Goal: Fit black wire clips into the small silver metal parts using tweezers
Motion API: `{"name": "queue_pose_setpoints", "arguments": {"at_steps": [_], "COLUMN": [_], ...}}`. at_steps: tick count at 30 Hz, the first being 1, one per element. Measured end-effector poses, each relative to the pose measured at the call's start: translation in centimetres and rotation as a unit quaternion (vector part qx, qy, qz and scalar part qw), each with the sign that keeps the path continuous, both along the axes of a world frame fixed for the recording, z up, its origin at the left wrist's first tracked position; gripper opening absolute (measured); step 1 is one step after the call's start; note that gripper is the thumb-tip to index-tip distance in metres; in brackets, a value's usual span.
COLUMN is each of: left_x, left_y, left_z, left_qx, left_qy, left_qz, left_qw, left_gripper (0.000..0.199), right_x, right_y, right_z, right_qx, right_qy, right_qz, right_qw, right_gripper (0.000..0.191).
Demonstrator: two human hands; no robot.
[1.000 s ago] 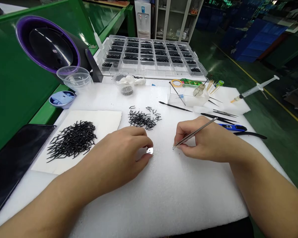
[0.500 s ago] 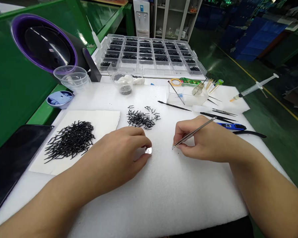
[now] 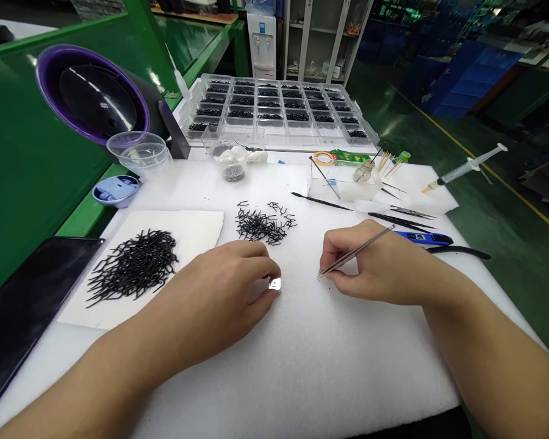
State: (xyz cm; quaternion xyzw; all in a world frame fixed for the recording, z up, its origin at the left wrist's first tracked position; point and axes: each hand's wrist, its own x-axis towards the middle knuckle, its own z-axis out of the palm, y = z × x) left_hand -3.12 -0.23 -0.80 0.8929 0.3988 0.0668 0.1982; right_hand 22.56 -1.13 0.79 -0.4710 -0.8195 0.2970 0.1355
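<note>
My left hand pinches a small shiny piece between thumb and fingertips, low over the white foam surface, with only its bright face and a few dark marks on it showing past my fingers. I cannot tell whether its lower edge touches the foam. My right hand grips a slim metal tool like a pen, its tip pointing down at the foam, apart from the piece and to the right of it. The piece looks like polished metal, so I judge it light and stiff, slick on the face and easy to lose from a loose hold; its edges seem the best place to take it, with a light, even pinch that leaves the face uncovered. Whether it is delicate I cannot tell. The tool looks rigid and smooth, and I expect it to sit best held near the tip, as I have it. Just beyond my left fingers lies a loose heap of black forked bits, thin and probably almost weightless, likely to tangle; I would lift them singly by one leg.
</note>
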Motion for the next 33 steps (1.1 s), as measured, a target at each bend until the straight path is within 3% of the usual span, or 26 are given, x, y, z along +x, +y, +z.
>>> {"name": "queue_pose_setpoints", "arguments": {"at_steps": [7,15,27,33], "left_x": [0.2,0.6,2.0,2.2], "left_y": [-0.1,-0.6,-1.3,-1.5], "left_z": [0.1,0.6,-0.1,0.1], "left_qx": [-0.003,-0.003,0.027,0.024], "left_qy": [-0.015,-0.021,-0.075,-0.079], "left_qz": [0.006,0.069,0.031,0.029], "left_qw": [1.0,0.997,0.996,0.996], "left_gripper": [0.017,0.015,0.015,0.017], "right_x": [-0.2,-0.2,-1.7,-2.5], "right_y": [0.0,-0.1,-1.4,-1.6], "right_z": [0.1,-0.1,0.4,0.0], "right_qx": [0.001,0.014,0.056,0.066], "right_qy": [0.002,0.006,0.109,0.111], "right_qz": [0.002,0.003,-0.005,0.009], "right_qw": [1.0,1.0,0.992,0.992], "right_gripper": [0.014,0.015,0.016,0.019]}}
